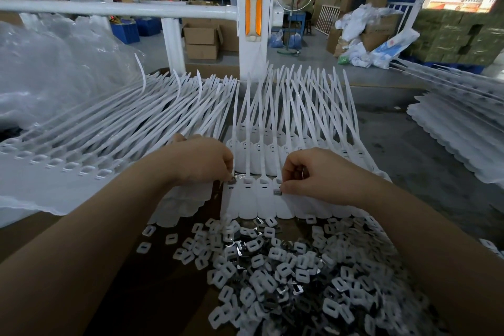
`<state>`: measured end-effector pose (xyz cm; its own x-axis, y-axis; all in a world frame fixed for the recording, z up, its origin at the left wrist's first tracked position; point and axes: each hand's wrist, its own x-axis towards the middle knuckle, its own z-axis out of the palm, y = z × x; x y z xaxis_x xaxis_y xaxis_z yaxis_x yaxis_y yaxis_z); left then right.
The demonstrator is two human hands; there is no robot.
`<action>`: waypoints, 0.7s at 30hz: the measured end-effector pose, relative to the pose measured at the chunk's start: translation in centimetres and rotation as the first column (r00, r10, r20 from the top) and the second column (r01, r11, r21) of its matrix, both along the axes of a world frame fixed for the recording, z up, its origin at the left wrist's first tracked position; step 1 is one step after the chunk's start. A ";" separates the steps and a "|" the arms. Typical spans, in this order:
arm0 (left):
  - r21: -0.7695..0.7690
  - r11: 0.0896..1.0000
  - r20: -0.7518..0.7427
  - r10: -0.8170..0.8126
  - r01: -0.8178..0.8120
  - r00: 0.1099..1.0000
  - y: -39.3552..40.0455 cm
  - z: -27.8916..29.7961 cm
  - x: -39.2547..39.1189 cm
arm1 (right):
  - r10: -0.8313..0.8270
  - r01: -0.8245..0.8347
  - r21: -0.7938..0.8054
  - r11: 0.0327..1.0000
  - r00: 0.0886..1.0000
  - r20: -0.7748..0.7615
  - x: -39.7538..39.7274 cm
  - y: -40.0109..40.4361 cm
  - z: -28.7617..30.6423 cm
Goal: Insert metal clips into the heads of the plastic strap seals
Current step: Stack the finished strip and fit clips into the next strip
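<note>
Left hand (203, 162), fingers curled, is pinching a small grey metal clip (232, 180) at the leftmost head of the front row of flat white plastic strap seals (257, 198). Right hand (317, 176), likewise curled, is pinching a second small grey metal clip (277, 192) at a head further right along that row, with three heads lying between the two hands. Long white strap tails (272, 101) are fanning away beyond both hands. Loose heap of white plastic caps and shiny metal clips (286, 267) is lying just below the seals, between the forearms.
</note>
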<state>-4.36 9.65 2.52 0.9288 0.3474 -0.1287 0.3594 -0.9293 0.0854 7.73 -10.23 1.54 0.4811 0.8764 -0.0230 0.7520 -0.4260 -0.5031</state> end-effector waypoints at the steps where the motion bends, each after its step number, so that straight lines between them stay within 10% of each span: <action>1: 0.006 1.000 -0.004 -0.019 0.019 1.000 0.0 0.0 0.0 | -0.001 0.001 0.000 1.000 1.000 0.000 0.0 0.0 0.0; 13: 0.350 0.919 -0.083 -0.165 0.183 0.983 -0.9 0.5 0.4 | 0.001 -0.001 0.000 1.000 1.000 -0.005 -0.1 0.0 0.1; 21: 0.052 0.998 0.072 0.034 -0.038 0.997 0.1 0.6 0.4 | 0.002 -0.002 -0.010 1.000 1.000 0.001 0.1 0.0 0.1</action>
